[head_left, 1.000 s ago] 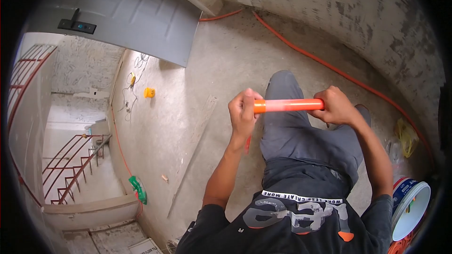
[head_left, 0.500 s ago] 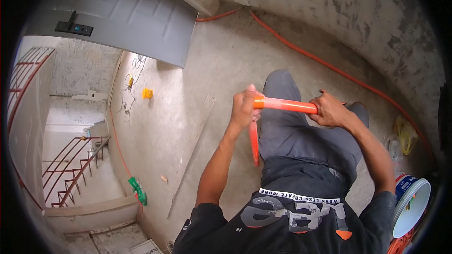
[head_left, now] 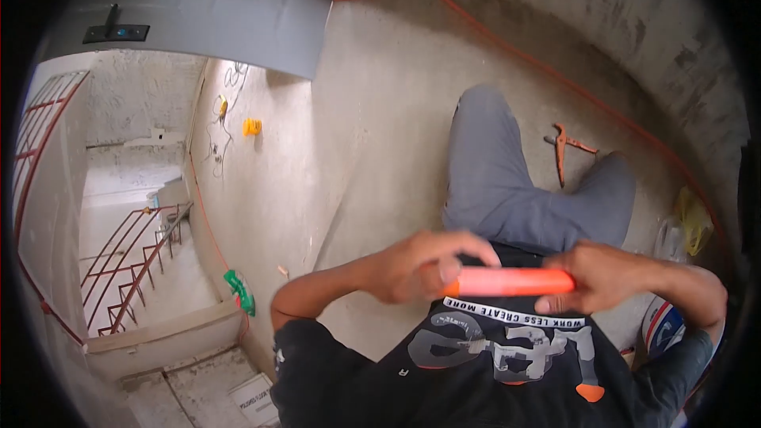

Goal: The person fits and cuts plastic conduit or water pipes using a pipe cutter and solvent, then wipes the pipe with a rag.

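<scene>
An orange pipe [head_left: 515, 281] lies across the front of my waist, blurred by motion. My right hand [head_left: 594, 276] is closed around its right end. At the other end is my left hand [head_left: 420, 265], its thumb against a darker orange end piece and its fingers curling over the top; a small gap shows under the forefinger. The palm side of the left hand is hidden. Beyond my bent legs [head_left: 539, 198], an orange-handled tool like a pipe cutter [head_left: 560, 152] rests on the floor between the knees.
A red-orange hose [head_left: 547, 71] runs along the wall. On the right are a yellow plastic bag [head_left: 694, 222] and a white-and-blue bucket [head_left: 664, 329]. A grey door [head_left: 198, 8] stands at upper left, near a stairwell with red railings [head_left: 131, 269]. A green object [head_left: 239, 293] lies by the ledge.
Both hands have drawn the pipe back from above my thighs to my waist. The orange piece hanging below the left hand no longer shows. The tool on the floor has come into view.
</scene>
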### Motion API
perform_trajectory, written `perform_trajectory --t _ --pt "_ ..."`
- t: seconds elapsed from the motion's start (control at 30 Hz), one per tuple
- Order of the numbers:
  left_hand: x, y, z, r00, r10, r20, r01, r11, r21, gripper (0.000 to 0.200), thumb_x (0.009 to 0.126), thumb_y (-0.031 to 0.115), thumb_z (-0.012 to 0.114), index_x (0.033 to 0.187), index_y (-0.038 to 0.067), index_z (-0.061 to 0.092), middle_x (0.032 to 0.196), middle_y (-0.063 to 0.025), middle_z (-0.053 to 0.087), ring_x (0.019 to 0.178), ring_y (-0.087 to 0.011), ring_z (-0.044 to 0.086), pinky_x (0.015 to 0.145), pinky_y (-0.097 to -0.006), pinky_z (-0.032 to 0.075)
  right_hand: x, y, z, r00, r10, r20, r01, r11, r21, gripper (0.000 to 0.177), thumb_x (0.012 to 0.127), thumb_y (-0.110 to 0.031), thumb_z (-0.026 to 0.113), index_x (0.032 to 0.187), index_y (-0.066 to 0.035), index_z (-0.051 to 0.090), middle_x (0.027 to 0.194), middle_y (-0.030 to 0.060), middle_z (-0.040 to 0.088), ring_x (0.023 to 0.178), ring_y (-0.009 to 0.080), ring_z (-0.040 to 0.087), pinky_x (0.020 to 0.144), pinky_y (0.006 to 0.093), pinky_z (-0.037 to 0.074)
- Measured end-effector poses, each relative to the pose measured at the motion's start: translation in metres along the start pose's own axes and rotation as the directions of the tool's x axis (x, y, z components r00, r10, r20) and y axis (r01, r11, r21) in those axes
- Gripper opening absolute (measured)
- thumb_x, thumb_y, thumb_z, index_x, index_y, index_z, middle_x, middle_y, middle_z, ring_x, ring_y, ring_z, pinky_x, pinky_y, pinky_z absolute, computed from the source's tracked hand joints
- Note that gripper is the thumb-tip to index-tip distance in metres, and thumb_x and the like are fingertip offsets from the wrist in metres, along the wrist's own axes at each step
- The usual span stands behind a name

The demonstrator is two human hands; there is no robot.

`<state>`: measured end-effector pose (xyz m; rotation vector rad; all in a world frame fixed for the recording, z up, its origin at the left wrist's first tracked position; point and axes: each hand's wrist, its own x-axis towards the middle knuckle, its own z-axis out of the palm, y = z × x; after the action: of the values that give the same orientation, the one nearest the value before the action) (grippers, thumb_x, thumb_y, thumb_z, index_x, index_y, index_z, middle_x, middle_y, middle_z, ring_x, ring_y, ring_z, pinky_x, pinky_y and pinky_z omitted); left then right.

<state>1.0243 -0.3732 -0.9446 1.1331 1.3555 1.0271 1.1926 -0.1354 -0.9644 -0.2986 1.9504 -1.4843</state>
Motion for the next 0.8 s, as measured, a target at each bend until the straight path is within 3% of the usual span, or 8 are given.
perform_trajectory --t 0.1,0.23,0.3,0.43,0.57,0.67,0.73,0.8 --pt "-0.003 0.044 0.010 0.958 -0.220 0.182 0.234 0.970 -0.061 0.046 0.096 0.034 0.031 0.115 -0.002 0.053 0.091 -0.0167 0.063 0.071 -0.0275 0.060 0.067 -0.0316 0.046 -0.017 -0.013 0.018 0.999 0.036 -0.001 -0.036 0.999 -0.016 0.026 0.078 -0.022 0.068 0.082 0.000 0.056 0.059 0.0187 0.057 0.057 0.0390 0.059 0.055 0.0444 0.046" --pt "-0.002 0.020 0.019 0.945 -0.258 0.199 0.268 0.963 -0.024 0.044 0.097 0.030 0.031 0.108 -0.003 0.058 0.088 -0.0164 0.064 0.074 -0.0255 0.062 0.069 -0.0313 0.047 -0.026 -0.022 0.008 0.989 0.131 -0.076 -0.146 0.954 -0.260 0.020 0.067 -0.006 0.064 0.082 0.003 0.056 0.057 0.0225 0.057 0.059 0.0404 0.061 0.058 0.0460 0.050" --pt "0.006 0.024 0.008 0.996 -0.067 -0.057 0.072 0.993 0.096 0.040 0.096 0.026 0.036 0.102 -0.004 0.062 0.084 -0.0154 0.066 0.071 -0.0216 0.064 0.066 -0.0295 0.049 -0.023 -0.014 -0.001 0.977 0.065 -0.201 -0.136 0.922 -0.361 0.019 0.066 -0.007 0.065 0.081 0.001 0.055 0.057 0.0196 0.058 0.057 0.0390 0.061 0.054 0.0466 0.048" --pt "0.018 0.020 -0.005 0.971 0.138 -0.194 -0.072 0.948 0.309 0.040 0.094 0.023 0.037 0.095 -0.006 0.065 0.077 -0.0163 0.067 0.061 -0.0202 0.066 0.061 -0.0266 0.051 -0.005 0.016 -0.013 0.907 -0.211 -0.364 0.021 0.887 -0.462 0.016 0.067 -0.008 0.066 0.077 -0.002 0.054 0.054 0.0128 0.055 0.050 0.0349 0.058 0.048 0.0451 0.045" --pt "0.026 0.010 0.006 0.951 0.154 -0.269 -0.031 0.910 0.412 0.044 0.095 0.026 0.036 0.092 -0.007 0.065 0.072 -0.0153 0.066 0.056 -0.0178 0.063 0.057 -0.0275 0.050 0.058 0.102 0.009 0.454 -0.653 -0.606 -0.044 0.663 -0.747 0.016 0.067 -0.010 0.067 0.071 -0.008 0.052 0.058 0.0045 0.047 0.045 0.0243 0.050 0.043 0.0392 0.038" --pt "0.029 0.006 0.007 0.923 0.170 -0.346 -0.138 0.984 0.116 0.050 0.096 0.029 0.033 0.089 -0.008 0.065 0.070 -0.0147 0.065 0.051 -0.0145 0.058 0.049 -0.0269 0.045 0.124 0.096 0.087 0.270 -0.531 -0.803 0.275 0.842 -0.464 0.012 0.070 -0.008 0.064 0.071 -0.009 0.052 0.054 0.0079 0.045 0.043 0.0262 0.049 0.042 0.0377 0.037" --pt "0.023 0.008 -0.006 0.846 0.227 -0.482 -0.183 0.973 0.138 0.051 0.097 0.032 0.033 0.090 -0.005 0.066 0.073 -0.0128 0.067 0.045 -0.0092 0.051 0.046 -0.0240 0.044 0.114 0.071 0.064 0.370 -0.468 -0.803 0.280 0.880 -0.384 0.010 0.070 -0.005 0.062 0.071 -0.008 0.052 0.053 0.0112 0.046 0.043 0.0278 0.051 0.045 0.0363 0.040" --pt "0.003 0.022 -0.026 0.844 -0.041 -0.534 0.055 0.998 0.009 0.059 0.096 0.041 0.029 0.098 -0.008 0.063 0.055 -0.0054 0.052 0.041 -0.0080 0.044 0.043 -0.0243 0.045 0.088 0.083 0.035 0.446 -0.352 -0.823 0.265 0.930 -0.254 0.009 0.070 -0.006 0.062 0.072 -0.004 0.054 0.056 0.0132 0.050 0.046 0.0289 0.053 0.048 0.0340 0.042"
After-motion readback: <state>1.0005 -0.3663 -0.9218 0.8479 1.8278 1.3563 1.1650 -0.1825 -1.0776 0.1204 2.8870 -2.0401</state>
